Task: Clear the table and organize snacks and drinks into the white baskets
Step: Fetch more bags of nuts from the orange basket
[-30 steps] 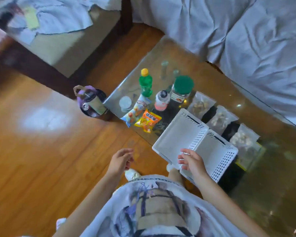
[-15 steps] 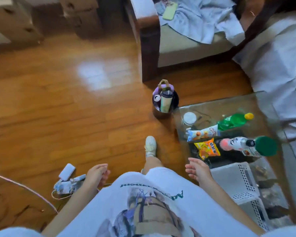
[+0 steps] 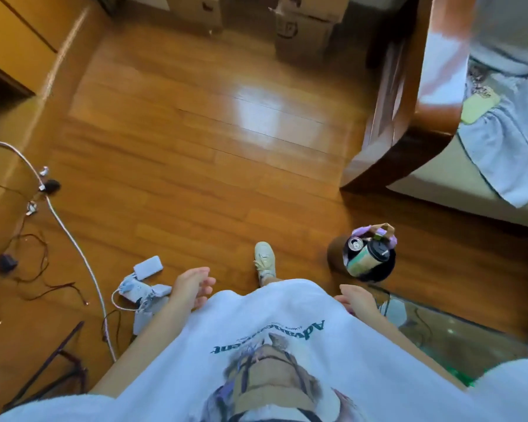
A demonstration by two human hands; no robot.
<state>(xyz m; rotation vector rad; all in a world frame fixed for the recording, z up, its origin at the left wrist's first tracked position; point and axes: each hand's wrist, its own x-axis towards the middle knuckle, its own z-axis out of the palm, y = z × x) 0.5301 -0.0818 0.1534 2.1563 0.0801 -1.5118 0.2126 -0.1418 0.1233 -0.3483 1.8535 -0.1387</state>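
Only a corner of the glass table shows at the lower right, and the white baskets, snacks and bottles are out of view. A sliver of green peeks out by my right arm. My left hand hangs over the wooden floor with its fingers loosely apart and holds nothing. My right hand is beside the table's corner, fingers relaxed, also empty. A dark round bin with a can and a paper cup in it stands on the floor just left of the table.
Power banks and white cables lie on the floor by my left hand. A wooden armchair with grey cloth and a phone stands at the right. Cardboard boxes sit at the back. My shoe is ahead.
My view has swung left, away from the table; the baskets, snacks and bottles have left the frame. My right hand let go of the basket and both hands now hang free.
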